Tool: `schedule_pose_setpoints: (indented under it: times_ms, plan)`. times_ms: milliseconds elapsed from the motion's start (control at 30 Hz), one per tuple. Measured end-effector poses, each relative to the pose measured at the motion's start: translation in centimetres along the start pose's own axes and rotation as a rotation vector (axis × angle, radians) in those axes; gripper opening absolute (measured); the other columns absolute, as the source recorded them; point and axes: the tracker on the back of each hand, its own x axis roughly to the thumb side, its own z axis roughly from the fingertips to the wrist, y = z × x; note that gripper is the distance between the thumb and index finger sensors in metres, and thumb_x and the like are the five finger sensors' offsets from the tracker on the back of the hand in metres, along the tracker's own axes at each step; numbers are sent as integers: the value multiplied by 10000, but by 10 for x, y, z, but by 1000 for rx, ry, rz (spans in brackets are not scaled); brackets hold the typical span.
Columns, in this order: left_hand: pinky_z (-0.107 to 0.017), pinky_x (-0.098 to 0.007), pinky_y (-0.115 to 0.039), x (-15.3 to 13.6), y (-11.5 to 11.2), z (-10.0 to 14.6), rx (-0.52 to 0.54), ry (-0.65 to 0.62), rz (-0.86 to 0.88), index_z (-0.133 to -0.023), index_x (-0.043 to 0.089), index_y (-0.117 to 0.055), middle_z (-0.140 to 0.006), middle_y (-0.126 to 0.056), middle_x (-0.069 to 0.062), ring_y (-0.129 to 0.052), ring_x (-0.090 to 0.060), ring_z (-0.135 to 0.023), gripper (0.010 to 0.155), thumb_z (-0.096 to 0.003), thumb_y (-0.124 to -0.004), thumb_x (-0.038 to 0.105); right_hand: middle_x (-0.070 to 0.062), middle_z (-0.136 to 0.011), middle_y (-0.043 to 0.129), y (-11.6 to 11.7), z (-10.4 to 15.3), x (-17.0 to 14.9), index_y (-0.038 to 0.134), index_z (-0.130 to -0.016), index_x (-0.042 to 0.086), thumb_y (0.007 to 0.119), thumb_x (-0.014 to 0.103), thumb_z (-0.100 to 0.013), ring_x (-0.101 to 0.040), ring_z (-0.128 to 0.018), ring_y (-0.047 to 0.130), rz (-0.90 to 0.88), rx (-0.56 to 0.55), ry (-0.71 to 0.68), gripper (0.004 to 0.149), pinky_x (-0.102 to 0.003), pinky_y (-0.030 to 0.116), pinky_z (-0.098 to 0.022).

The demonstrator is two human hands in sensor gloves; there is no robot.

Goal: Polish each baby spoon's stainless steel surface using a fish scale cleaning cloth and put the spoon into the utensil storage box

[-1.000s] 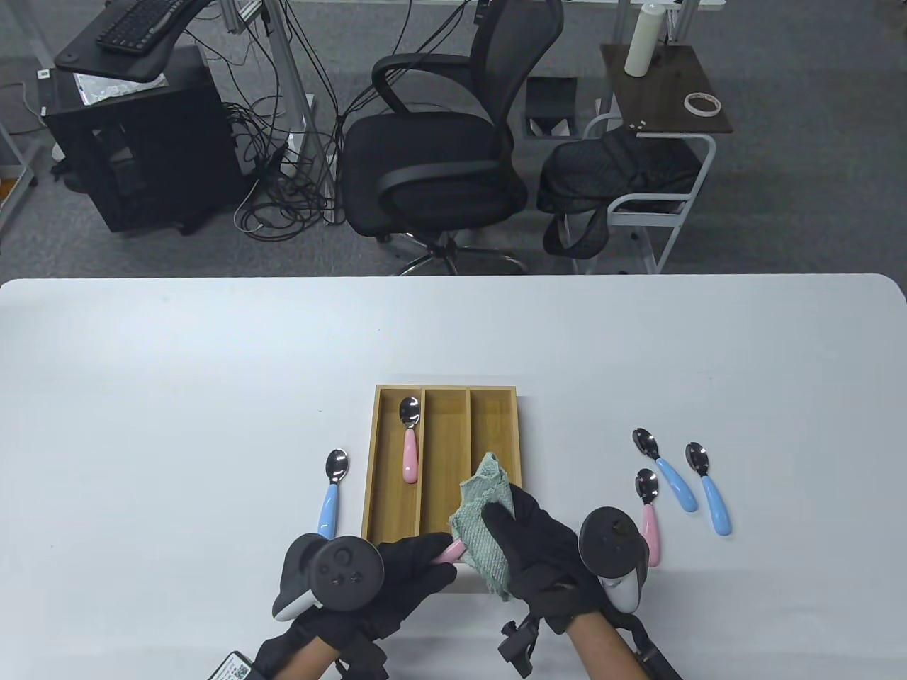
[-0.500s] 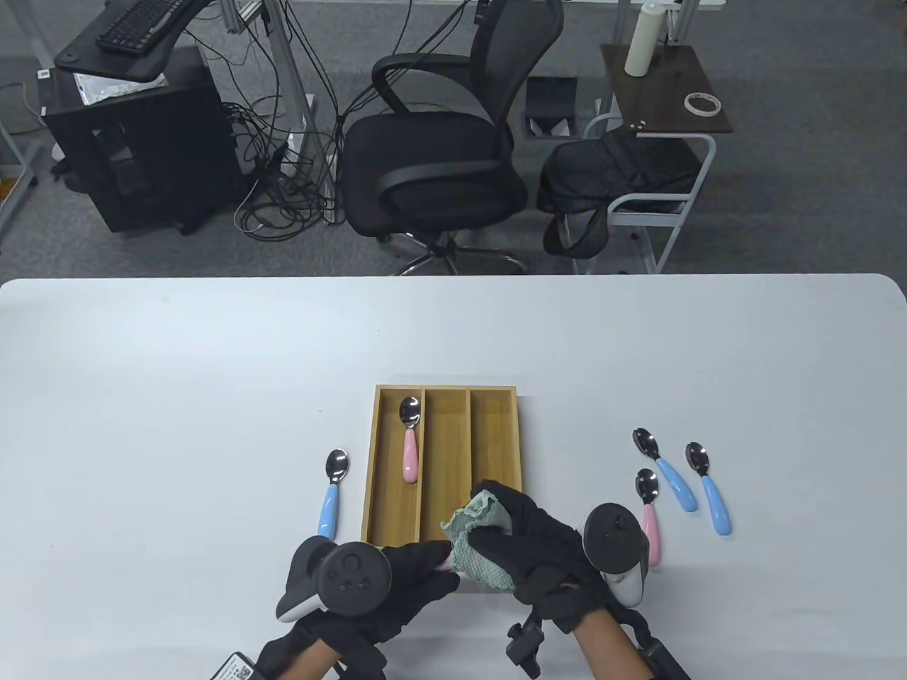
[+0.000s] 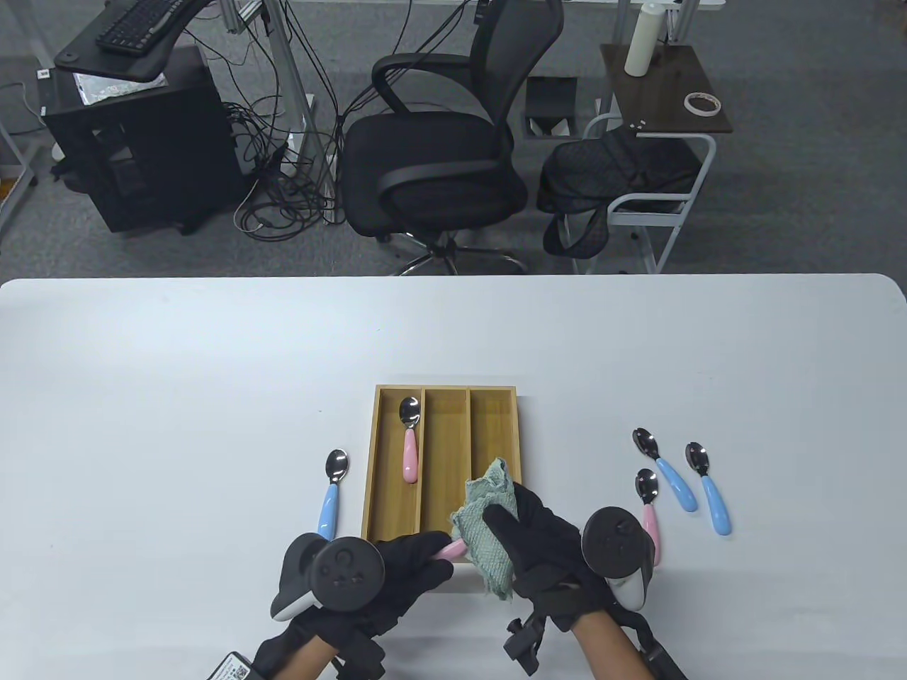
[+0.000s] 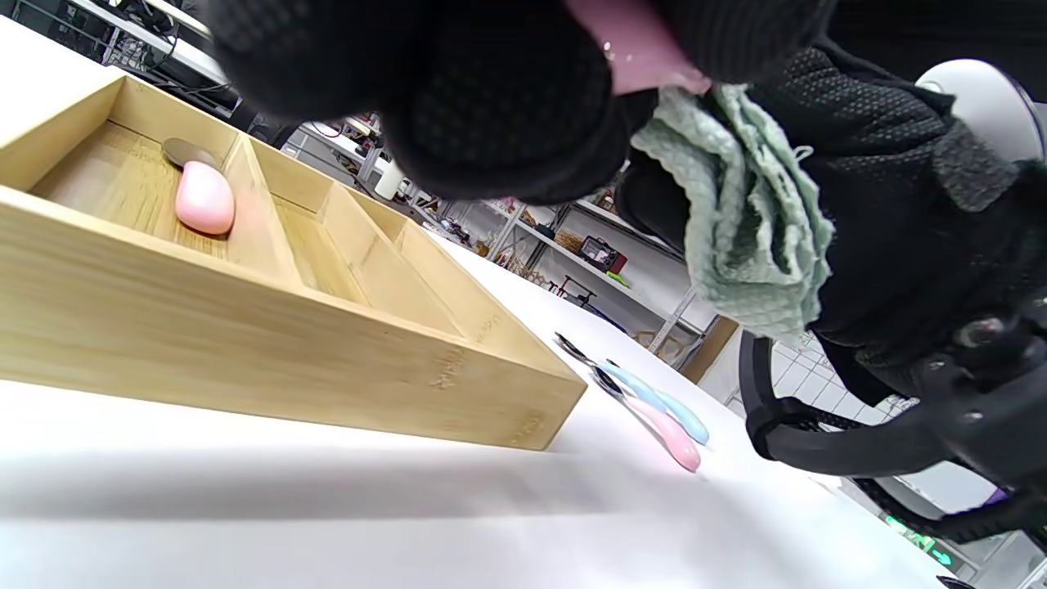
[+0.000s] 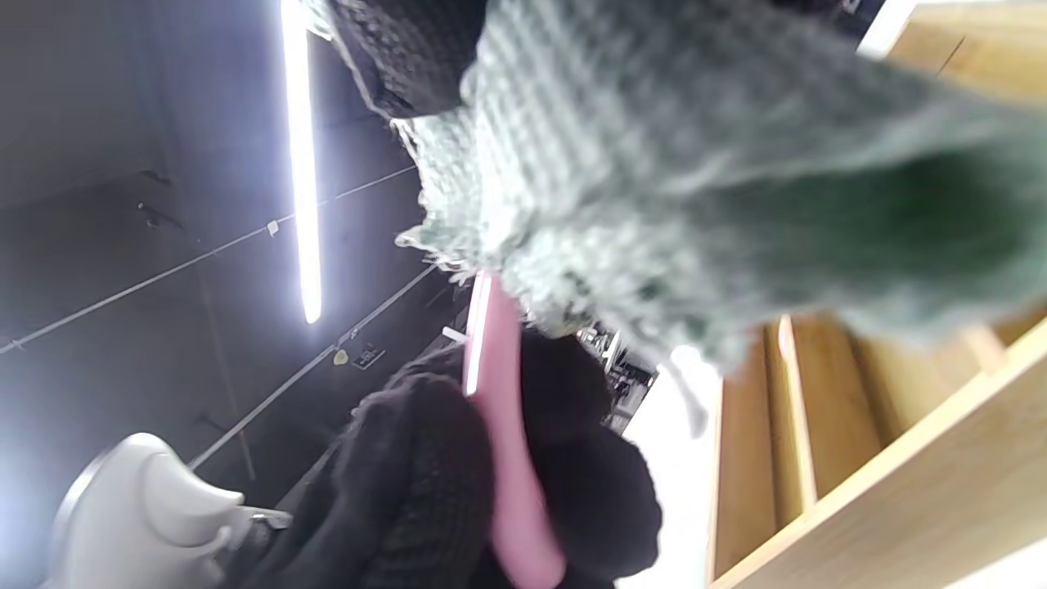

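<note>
The step in hand looks to be the polishing of a pink-handled spoon (image 3: pixel 451 550) held just above the near end of the utensil storage box (image 3: pixel 386 496); to do it well the person should keep the handle steady, wrap the cloth fully round the steel bowl and neck, and rub along the metal with even pressure, turning the spoon so both faces get covered before it goes into a compartment. The left hand (image 3: pixel 397 577) has its fingers curled round the pink handle. The right hand (image 3: pixel 542 549) pinches the green fish scale cleaning cloth (image 3: pixel 485 535) around the spoon's front end, which the cloth hides entirely, so the bowl itself cannot be seen. One pink spoon (image 3: pixel 409 440) already lies in the box's left compartment; a blue spoon (image 3: pixel 331 492) waits just left of the box, and three more spoons (image 3: pixel 677 482) lie to its right on the table (image 3: pixel 177 397)
</note>
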Motion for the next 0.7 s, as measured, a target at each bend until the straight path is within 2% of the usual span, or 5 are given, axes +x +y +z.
schedule_pose_setpoints:
  times_ms: [200,400,533,600,700]
  plan:
    - [-344,-331,-909,2,-1,0,-6,-7,-14,-1020,182,-718,-833,-928,5,-1028,-123,-416,547,-596,-625,515,-96,-972,758,-1,-1,2,515,-1047,88,780,219,-606,-302,-806,955,-12,34,-20,531,-457,850,-631]
    - [-351,-334,-908,6,-4,0,-25,-22,-11,-1021,186,-714,-839,-924,8,-1031,-127,-425,545,-597,-621,516,-59,-910,798,1,3,7,556,-1031,110,858,306,-552,-241,-687,989,114,-9,-50,599,-429,889,-562]
    - [-353,-336,-902,4,-5,-2,-35,-15,4,-1023,197,-709,-848,-917,11,-1023,-128,-427,541,-597,-621,519,-54,-872,815,1,3,10,577,-1019,106,854,375,-549,-193,-622,999,228,-45,-70,609,-402,896,-533]
    - [-355,-337,-901,4,-6,-2,-38,-14,-4,-1024,198,-708,-849,-916,13,-1022,-129,-428,542,-596,-621,520,-44,-838,840,0,5,13,594,-1011,106,807,427,-567,-149,-569,1016,363,-77,-113,588,-368,913,-513]
    - [-355,-335,-901,5,-5,-1,-31,-17,2,-1026,203,-705,-853,-914,14,-1022,-128,-430,542,-597,-617,522,-50,-802,885,-1,7,18,615,-1001,80,739,430,-598,-124,-525,1050,388,-100,-139,548,-339,942,-488]
